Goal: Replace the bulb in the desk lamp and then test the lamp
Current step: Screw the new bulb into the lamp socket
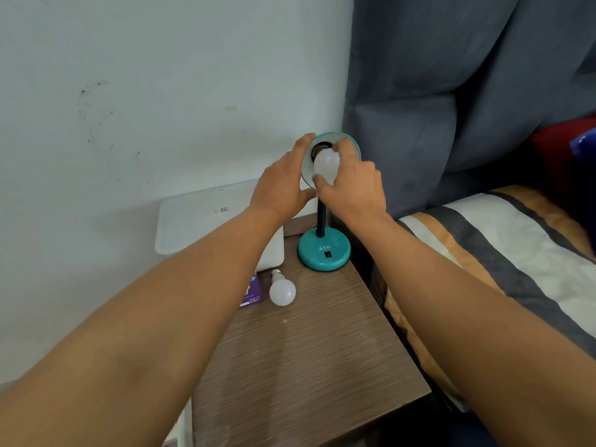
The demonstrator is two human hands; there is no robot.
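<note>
A teal desk lamp stands at the back of a wooden bedside table (306, 350), its round base (323, 251) carrying a black switch. The lamp's shade (350, 140) faces me, tilted toward the camera. My left hand (283, 185) grips the left rim of the shade. My right hand (351, 185) holds a white bulb (325, 164) whose metal base sits at the socket inside the shade. The lamp is not lit. A second white bulb (281, 290) lies loose on the table in front of the lamp.
A white flat box (200, 217) leans at the wall behind my left arm. A purple carton (251, 291) lies beside the loose bulb. A bed with a striped cover (503, 253) and a grey padded headboard (451, 108) adjoins the table on the right.
</note>
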